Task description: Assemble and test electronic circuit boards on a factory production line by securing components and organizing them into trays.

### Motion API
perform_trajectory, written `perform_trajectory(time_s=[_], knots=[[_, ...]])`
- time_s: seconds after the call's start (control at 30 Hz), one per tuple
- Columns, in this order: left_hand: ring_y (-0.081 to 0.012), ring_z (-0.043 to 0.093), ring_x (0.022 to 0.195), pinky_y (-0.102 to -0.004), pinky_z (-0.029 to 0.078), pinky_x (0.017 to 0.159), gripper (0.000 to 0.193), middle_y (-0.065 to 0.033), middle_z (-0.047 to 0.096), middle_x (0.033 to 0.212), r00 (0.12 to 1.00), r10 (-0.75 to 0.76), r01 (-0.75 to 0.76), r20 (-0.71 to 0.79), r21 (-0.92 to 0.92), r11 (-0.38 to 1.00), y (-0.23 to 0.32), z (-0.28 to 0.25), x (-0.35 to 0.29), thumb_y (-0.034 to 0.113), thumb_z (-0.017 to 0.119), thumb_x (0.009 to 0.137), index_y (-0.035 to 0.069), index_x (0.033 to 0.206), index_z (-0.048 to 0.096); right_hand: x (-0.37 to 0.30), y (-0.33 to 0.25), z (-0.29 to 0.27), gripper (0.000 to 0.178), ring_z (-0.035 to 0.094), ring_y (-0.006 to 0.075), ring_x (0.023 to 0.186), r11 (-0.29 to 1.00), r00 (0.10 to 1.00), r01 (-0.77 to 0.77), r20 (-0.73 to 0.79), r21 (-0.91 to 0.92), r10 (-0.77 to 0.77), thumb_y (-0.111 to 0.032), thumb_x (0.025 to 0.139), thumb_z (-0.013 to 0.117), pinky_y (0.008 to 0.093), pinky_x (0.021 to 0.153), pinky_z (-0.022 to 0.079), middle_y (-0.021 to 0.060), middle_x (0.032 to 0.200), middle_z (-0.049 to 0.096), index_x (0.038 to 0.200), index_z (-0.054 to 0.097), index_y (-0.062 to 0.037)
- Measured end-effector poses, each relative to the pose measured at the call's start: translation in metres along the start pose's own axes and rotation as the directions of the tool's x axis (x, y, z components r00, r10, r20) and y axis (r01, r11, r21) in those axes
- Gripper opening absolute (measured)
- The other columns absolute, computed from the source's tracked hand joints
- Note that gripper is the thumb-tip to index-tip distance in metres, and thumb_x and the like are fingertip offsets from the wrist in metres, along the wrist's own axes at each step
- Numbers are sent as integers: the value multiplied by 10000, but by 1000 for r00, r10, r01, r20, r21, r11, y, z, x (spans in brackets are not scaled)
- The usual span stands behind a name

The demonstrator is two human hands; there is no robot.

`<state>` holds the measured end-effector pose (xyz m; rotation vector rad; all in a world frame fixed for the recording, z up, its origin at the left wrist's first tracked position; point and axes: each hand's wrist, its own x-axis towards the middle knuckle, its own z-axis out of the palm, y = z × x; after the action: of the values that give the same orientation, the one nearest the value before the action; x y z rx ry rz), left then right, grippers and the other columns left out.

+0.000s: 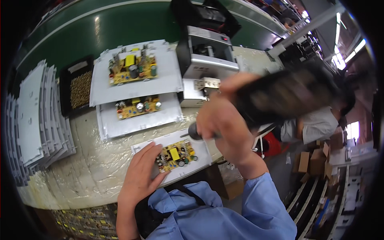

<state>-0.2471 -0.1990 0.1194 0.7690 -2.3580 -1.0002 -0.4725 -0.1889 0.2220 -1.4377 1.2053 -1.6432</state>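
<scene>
Both hands at work over a circuit board, seen from above. The left forearm rises bare and nearly upright from the lower edge; the left hand [142, 170] lies palm down, fingers extended together toward the upper right and thumb set apart below them. Its grip is released, grasping nothing: fingers and thumb press at the left end of the circuit board [176, 155] and on the white plate [203, 149] beneath it. The right forearm, in a blue sleeve [264, 204], slants up and to the left, bare at the wrist. The right hand [224, 124], somewhat blurred, is raised above the right side of the plate, its grip closed around the front part of a black power screwdriver [288, 94]. The tool slopes down to the left, its bit [184, 136] just beside the upper edge of the circuit board; contact cannot be told. The circuit board lies component side up on the plate, at the near edge of the desk [60, 176]. Beyond it stand two further white plates bearing boards, with a black tray [66, 96] of small brass-coloured parts [81, 89] to their left.
</scene>
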Motion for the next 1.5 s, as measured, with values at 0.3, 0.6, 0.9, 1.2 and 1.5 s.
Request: perform_trajectory(time_s=[0.3,0.6,0.9,1.2,1.5], knots=[[-374,500,1281,-443,416,1059,671,-188,560,1330,1000,-3,3,-22,12,1000,2,6,1,146,807,746,13,1335,514,35,17,-37,365,588,98,656,969,942,-172,-317,-179,108,-167,877,766,273,648,491,-9,787,605,1147,571,-18],[-373,505,1279,-443,412,1060,676,-177,571,1329,999,-24,25,-24,34,999,2,8,2,148,815,736,15,1329,518,-63,-77,-68,154,709,190,794,573,858,511,337,-640,-388,-39,901,603,350,773,546,132,805,725,842,724,35],[-375,508,1274,-444,415,1058,687,-170,568,1332,999,-18,19,-33,25,1000,0,7,1,139,814,730,20,1336,511,-97,59,-228,216,609,220,747,398,913,-395,-400,-828,75,-164,912,688,344,740,478,145,812,646,980,683,40],[-386,510,1272,-453,412,1072,715,-174,567,1335,998,-12,13,-55,20,1000,1,9,-2,115,832,684,40,1324,522,-62,22,-209,247,522,64,650,954,693,-175,-719,-243,-56,-188,972,636,226,604,426,65,1009,691,1074,683,31],[-381,488,1295,-450,366,1105,819,-190,553,1349,998,34,-37,-55,-51,998,1,3,-5,289,857,693,22,1379,498,-114,-45,-94,428,308,37,599,915,863,387,-395,112,-316,-300,1070,443,195,526,344,126,1344,574,1353,496,17]])
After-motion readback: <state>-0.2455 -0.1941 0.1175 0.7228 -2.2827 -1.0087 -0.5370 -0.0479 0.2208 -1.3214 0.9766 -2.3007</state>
